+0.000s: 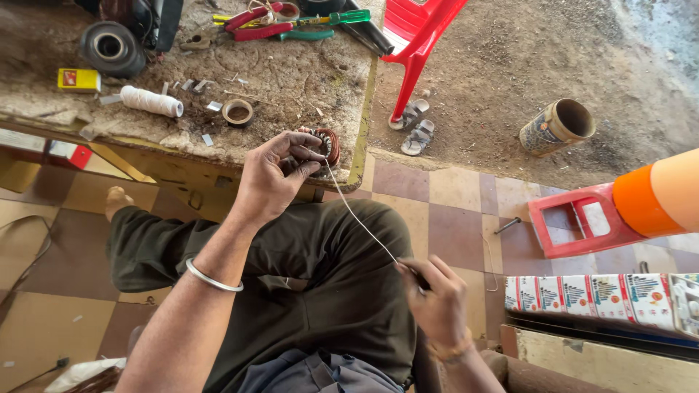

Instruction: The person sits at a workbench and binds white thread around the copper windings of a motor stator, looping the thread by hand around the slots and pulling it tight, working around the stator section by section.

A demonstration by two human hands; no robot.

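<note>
My left hand [273, 175] grips a small round motor coil with copper-red windings [325, 145] at the front edge of the dusty workbench [291, 80]. A thin white thread [360, 222] runs taut from the coil down to my right hand [435, 295], which pinches its end together with a thin dark tool above my lap. A metal bangle sits on my left wrist. I sit with legs in dark green trousers over a checkered tile floor.
On the bench lie a spool of white thread [151, 101], a tape roll [237, 112], a yellow box [79, 79], a black round part [111, 48] and red and green pliers [269, 25]. A red plastic chair [419, 33], sandals [415, 127], a cardboard tube [557, 127] and a red frame [579, 218] stand nearby.
</note>
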